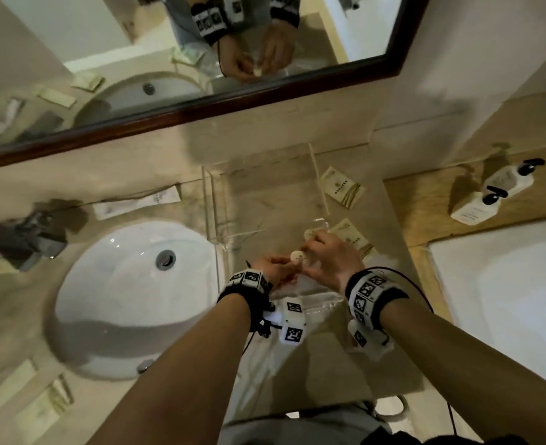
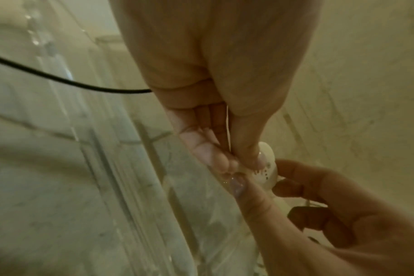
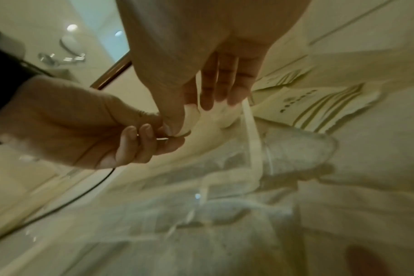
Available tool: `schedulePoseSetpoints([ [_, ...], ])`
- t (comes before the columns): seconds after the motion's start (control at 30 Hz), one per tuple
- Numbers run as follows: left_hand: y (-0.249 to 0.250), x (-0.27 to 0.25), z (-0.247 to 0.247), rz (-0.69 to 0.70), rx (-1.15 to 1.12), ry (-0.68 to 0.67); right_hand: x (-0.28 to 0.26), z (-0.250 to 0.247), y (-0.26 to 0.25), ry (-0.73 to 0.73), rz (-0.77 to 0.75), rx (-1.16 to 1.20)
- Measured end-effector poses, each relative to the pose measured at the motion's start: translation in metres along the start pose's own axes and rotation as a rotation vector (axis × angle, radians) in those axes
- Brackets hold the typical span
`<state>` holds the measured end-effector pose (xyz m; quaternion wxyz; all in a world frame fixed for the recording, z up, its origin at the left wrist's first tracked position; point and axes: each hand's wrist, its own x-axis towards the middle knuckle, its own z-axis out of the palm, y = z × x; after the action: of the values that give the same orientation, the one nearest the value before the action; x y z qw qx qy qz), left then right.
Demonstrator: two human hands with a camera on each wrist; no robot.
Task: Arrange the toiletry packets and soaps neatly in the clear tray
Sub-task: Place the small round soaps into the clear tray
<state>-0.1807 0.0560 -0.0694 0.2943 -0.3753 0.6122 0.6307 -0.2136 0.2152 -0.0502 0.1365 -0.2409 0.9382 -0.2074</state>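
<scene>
Together, left hand (image 1: 273, 268) and right hand (image 1: 332, 261) pinch a round soap (image 1: 298, 257) between their fingertips above the clear tray (image 1: 214, 200).

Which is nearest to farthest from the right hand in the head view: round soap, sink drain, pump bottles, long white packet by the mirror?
1. round soap: pinched between right hand and left hand.
2. sink drain: left, in the basin.
3. long white packet: far left, under the mirror.
4. pump bottles: far right, on the wooden ledge.
</scene>
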Motion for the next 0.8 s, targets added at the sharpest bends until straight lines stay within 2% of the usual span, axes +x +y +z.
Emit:
schedulePoseSetpoints([
  [0.1,-0.007,0.002,0.0,-0.018,-0.011,0.047,0.003,0.01,-0.003,0.001,-0.088,-0.112],
  [0.27,-0.006,0.007,0.004,0.078,-0.021,0.089,0.017,0.017,0.001,-0.049,-0.168,-0.193],
  [0.47,0.0,0.011,0.0,0.16,0.178,0.192,0.032,0.01,0.002,-0.067,-0.243,-0.267],
  [0.8,0.026,0.013,0.002,0.139,0.31,0.199,0.038,0.012,0.005,0.004,-0.109,-0.164],
])
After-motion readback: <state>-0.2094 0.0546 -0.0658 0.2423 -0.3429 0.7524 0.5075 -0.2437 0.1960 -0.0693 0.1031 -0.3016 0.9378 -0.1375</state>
